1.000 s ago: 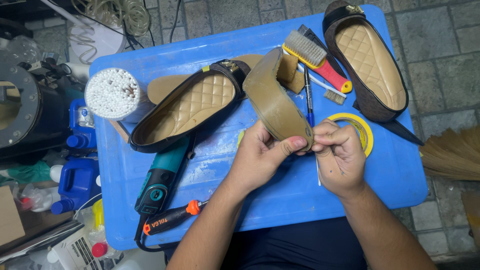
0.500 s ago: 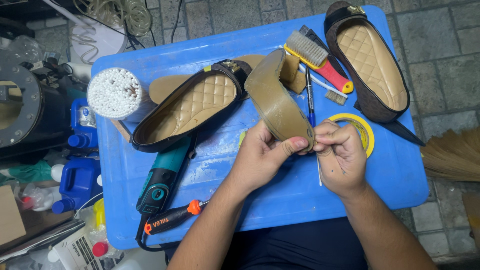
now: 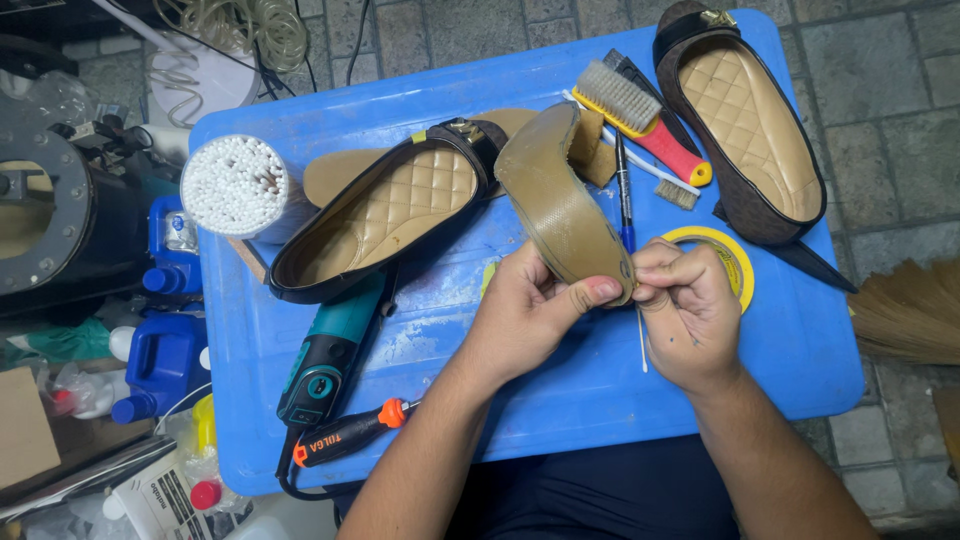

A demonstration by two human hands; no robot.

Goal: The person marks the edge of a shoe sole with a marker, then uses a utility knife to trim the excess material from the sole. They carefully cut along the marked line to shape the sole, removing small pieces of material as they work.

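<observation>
My left hand [image 3: 535, 310] grips the near end of a tan shoe insole [image 3: 558, 200], thumb pressed on its edge. My right hand [image 3: 690, 305] pinches the same end from the right, with a thin white stick poking down below it. The insole curves up and away over a blue plastic lid [image 3: 420, 350] used as a work surface. A dark flat shoe with quilted tan lining [image 3: 385, 215] lies left of the insole. A second matching shoe [image 3: 745, 125] lies at the far right.
On the lid: a tub of white cotton swabs [image 3: 237, 187], a teal rotary tool [image 3: 330, 350], an orange-handled tool [image 3: 350, 437], a red-handled brush [image 3: 640, 118], a blue pen [image 3: 624, 195], a yellow tape roll [image 3: 738, 262]. Blue jugs [image 3: 165, 365] and clutter stand left; a broom [image 3: 905, 310] lies right.
</observation>
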